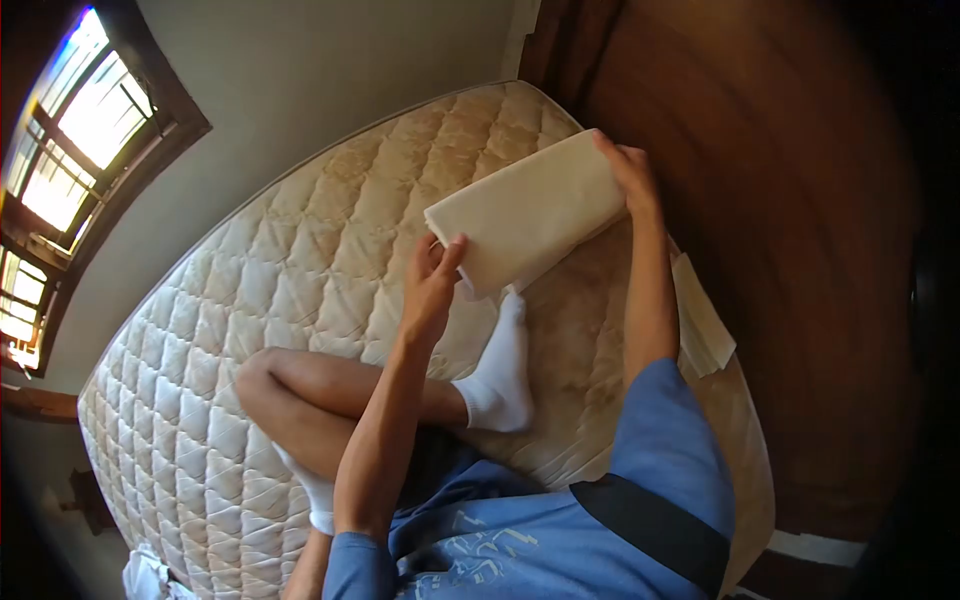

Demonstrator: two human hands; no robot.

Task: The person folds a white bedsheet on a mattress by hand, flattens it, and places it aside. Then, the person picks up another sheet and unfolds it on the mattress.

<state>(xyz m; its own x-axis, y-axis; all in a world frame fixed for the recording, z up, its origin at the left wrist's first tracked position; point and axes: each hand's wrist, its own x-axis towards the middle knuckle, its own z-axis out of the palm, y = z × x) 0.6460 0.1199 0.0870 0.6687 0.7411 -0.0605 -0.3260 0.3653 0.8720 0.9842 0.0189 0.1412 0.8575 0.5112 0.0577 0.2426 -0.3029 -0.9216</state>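
Observation:
A folded cream cloth [535, 205], flat and rectangular with a thick folded edge, is held between my two hands above the quilted mattress [340, 250]. My left hand [432, 285] grips its near left corner, thumb on top and fingers partly hidden beneath. At the far right end, my right hand [630, 175] closes on the other edge, with most fingers out of sight behind the cloth. Just below the cloth is my foot in a white sock [500, 370].
A second folded cream piece [703, 320] lies at the right edge of the mattress, beside my right arm. Brown wooden surface [780, 250] borders that side. A grey wall [330, 70] and a barred window [90, 130] are on the left. White fabric [150, 575] lies at the lower left.

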